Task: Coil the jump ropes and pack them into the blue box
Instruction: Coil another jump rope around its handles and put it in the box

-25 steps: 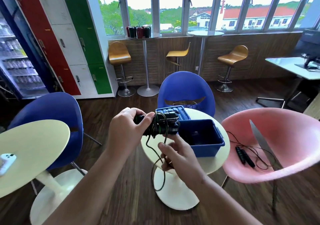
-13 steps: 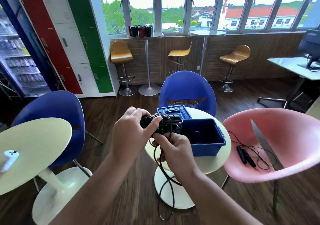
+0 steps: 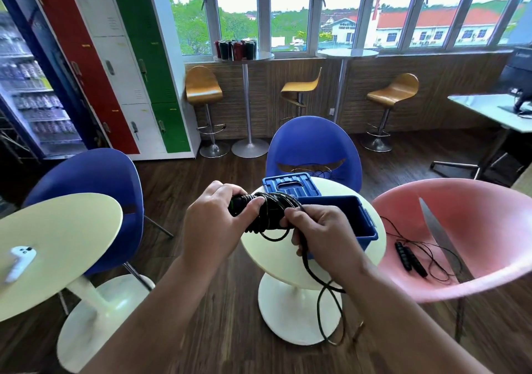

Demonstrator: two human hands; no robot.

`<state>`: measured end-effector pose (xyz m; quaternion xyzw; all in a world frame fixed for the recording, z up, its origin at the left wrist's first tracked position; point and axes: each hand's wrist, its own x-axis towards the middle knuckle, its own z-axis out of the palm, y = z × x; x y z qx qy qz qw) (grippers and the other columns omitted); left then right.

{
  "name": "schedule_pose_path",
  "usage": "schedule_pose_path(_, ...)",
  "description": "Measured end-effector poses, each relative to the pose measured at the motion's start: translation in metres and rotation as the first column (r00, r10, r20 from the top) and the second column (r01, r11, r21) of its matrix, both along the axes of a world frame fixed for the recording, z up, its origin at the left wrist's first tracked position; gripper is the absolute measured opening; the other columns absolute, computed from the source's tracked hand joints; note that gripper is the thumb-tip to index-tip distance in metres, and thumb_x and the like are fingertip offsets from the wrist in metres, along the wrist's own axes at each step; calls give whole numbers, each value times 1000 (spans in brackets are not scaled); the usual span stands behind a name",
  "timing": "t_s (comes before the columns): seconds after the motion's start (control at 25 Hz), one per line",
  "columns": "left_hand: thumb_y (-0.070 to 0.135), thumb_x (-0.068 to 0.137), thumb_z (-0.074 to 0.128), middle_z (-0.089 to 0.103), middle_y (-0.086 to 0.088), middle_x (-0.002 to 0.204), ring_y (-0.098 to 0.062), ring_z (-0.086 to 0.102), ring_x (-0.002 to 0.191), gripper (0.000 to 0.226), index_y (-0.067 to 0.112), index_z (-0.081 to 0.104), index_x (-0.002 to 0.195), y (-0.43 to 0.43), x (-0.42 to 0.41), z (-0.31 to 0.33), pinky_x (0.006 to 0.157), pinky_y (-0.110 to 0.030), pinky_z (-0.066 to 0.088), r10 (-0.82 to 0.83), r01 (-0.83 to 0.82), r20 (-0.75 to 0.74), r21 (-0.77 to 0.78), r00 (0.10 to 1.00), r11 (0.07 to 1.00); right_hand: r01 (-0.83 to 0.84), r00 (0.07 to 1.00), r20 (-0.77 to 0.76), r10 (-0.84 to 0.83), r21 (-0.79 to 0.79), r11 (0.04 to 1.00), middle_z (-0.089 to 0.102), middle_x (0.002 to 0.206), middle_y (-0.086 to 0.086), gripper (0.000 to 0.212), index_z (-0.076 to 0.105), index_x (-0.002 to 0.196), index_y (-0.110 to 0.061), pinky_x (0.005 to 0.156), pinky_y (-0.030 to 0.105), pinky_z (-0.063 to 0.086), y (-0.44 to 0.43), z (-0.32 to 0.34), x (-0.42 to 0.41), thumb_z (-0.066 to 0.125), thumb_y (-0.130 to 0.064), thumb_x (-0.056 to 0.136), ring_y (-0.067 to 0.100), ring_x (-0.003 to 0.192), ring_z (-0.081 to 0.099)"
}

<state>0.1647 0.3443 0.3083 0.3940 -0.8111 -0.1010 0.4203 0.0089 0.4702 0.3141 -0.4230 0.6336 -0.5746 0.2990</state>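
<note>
We see both hands raised in front of the round desk (image 3: pixel 256 248), w/ one black rope (image 3: pixel 269 214) held btw them. L hand (image 3: pixel 213 224) is curled round the handle end of the bundle, thumb lying over the wraps. R hand (image 3: pixel 325 235) grips the other end, fingers closed on the cord. The cord is wound several turns round the handles, and a small slack loop sags just under the bundle. The rest of the cord drops from the R hand past the desk edge and hangs in loops beside the pedestal. We can't tell if its low end touches the floor.

The box (image 3: pixel 370 230) sits open on the desk just behind the R hand, which hides part of it. Its lid (image 3: pixel 290 183) lies flat on the desk at the far side, next to the box.

A 2nd rope (image 3: pixel 408 255) lies uncoiled on the seat of the pink chair (image 3: pixel 475 230), right of the desk: handles side by side, cord loose around them. A blue chair (image 3: pixel 313 143) stands behind the desk. At left, a 2nd desk (image 3: pixel 57 230) carries a white controller (image 3: pixel 20 261).
</note>
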Motion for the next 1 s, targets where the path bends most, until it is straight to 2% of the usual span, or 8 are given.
schedule_pose_path(0.12, 74, 85, 47, 61, 10, 88, -11, 58, 76, 58, 24, 75, 96, 1, -3, 1, 66, -27, 45, 4, -4, 22, 6, 1000, 1000, 48, 986, -160, -50, -16, 999, 60, 49, 2, 31, 75, 81, -13, 50, 33, 45, 6, 2, 7, 58, -28, 101, 17, 44, 52)
schedule_pose_path(0.2, 75, 86, 45, 60, 11, 88, -12, 58, 76, 59, 25, 74, 97, 4, -3, 2, 67, -29, 48, -7, 7, 36, 7, 999, 1000, 96, 985, -138, -105, -69, 993, 57, 46, 1, 30, 74, 80, -12, 47, 31, 43, 9, 6, 10, 56, -24, 102, 16, 41, 50)
schedule_pose_path(0.32, 75, 85, 47, 59, 12, 88, -11, 59, 77, 57, 27, 75, 97, 7, 0, 0, 69, -30, 51, -53, 53, 42, 0, 998, 999, 110, 983, 156, -95, -85, 990, 46, 42, 3, 34, 68, 76, -7, 41, 27, 36, 7, 28, 0, 53, -19, 103, 18, 37, 40)
schedule_pose_path(0.44, 68, 84, 57, 63, 12, 89, -10, 63, 81, 49, 25, 77, 97, 12, 2, -7, 75, -32, 55, -140, 142, 31, -62, 990, 988, 3, 884, 468, -6, 7, 1000, 38, 44, -4, 34, 65, 81, -4, 37, 23, 32, -12, 56, -24, 50, -24, 104, 12, 39, 33)
schedule_pose_path(0.52, 60, 86, 65, 65, 7, 87, -12, 64, 78, 43, 20, 78, 96, 16, 0, -12, 72, -35, 57, -204, 205, 25, -155, 979, 966, -57, 822, 569, -6, 94, 994, 39, 46, -7, 35, 66, 86, -3, 36, 19, 32, -29, 66, -37, 49, -27, 105, 7, 38, 33)
schedule_pose_path(0.72, 51, 92, 68, 65, -1, 83, -19, 63, 71, 43, 9, 77, 94, 27, -6, -20, 64, -38, 57, -328, 302, -47, -285, 944, 910, -121, 855, 518, -21, 238, 964, 43, 46, -8, 35, 67, 89, -2, 36, 16, 37, -66, 60, -48, 49, -26, 105, 4, 37, 38)
schedule_pose_path(1.0, 51, 95, 66, 63, -3, 81, -21, 61, 67, 46, 7, 77, 98, 32, 4, -28, 61, -37, 56, -342, 310, -80, -268, 936, 912, -98, 842, 532, -87, 310, 946, 41, 41, -7, 33, 64, 85, 1, 35, 15, 40, -83, 62, -62, 46, -18, 105, 3, 32, 40)
